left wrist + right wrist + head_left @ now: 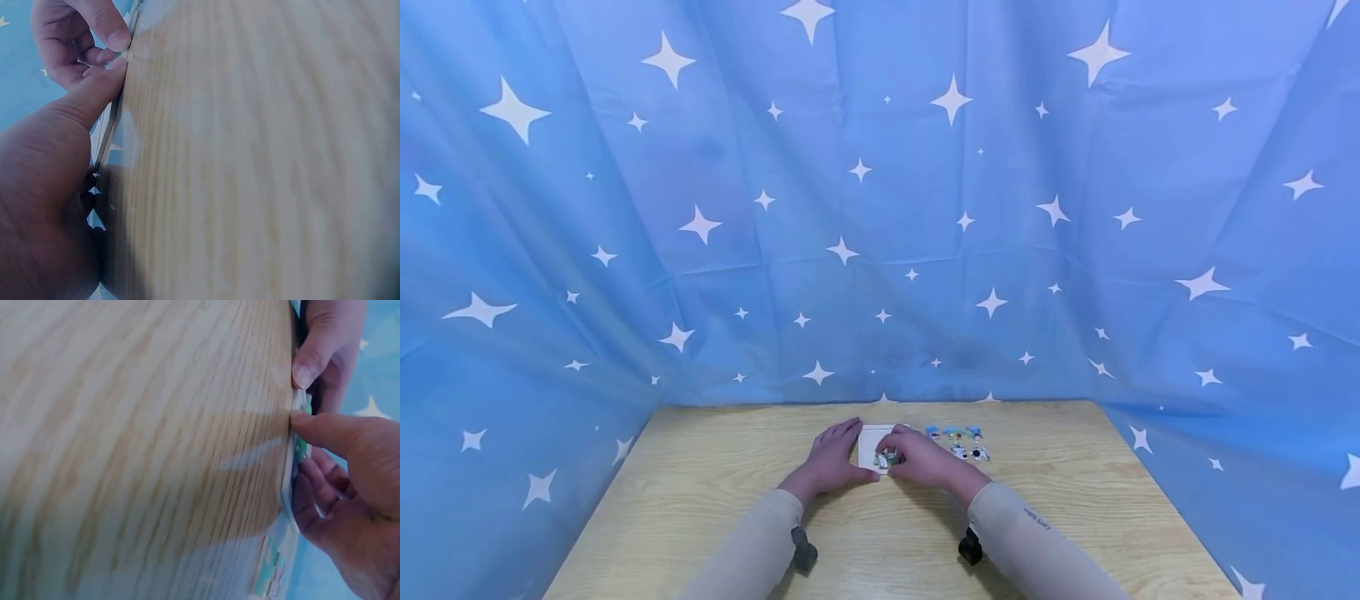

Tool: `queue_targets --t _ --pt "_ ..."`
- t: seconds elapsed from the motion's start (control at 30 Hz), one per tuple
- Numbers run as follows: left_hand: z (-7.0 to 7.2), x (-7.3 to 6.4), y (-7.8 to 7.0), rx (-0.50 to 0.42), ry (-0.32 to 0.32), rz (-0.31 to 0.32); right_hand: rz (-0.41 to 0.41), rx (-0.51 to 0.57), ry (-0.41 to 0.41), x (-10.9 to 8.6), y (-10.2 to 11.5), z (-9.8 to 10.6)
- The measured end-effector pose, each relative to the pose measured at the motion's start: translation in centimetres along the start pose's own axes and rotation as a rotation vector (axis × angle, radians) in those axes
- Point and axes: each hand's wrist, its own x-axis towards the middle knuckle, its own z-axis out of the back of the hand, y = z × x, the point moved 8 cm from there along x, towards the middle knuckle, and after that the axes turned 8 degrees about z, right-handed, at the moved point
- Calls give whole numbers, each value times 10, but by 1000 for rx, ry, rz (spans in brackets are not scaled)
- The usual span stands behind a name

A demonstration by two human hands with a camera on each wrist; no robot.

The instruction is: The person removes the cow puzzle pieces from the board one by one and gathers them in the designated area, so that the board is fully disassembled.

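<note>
A small white puzzle tray [868,440] with a raised rim lies on the table. My left hand [832,460] holds it at the left side, its fingers along the far left edge and its thumb at the near edge. Over the tray, my right hand [921,458] has curled fingers on a colourful jigsaw piece [882,461] with green and white parts. In the right wrist view, the right thumb touches the tray's near edge, close to the left thumb. The right fingers partly hide the pieces in the tray.
Several loose jigsaw pieces [955,432] with blue and mixed prints lie right of the tray, in two rough rows. The wooden table [715,475] meets a blue star-printed curtain [880,208] at the back and sides.
</note>
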Motion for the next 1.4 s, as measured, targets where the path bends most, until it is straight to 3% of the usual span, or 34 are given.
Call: queue_targets --t 0.77,1.0,1.4 --pt "2 -3 -3 2 21 17 -35 76 -7 2 -11 -2" --pt "3 -2 -4 -9 8 -8 -45 130 -32 0 -13 -1" --pt "3 -3 -4 5 10 -19 -17 74 -29 3 -10 -1"
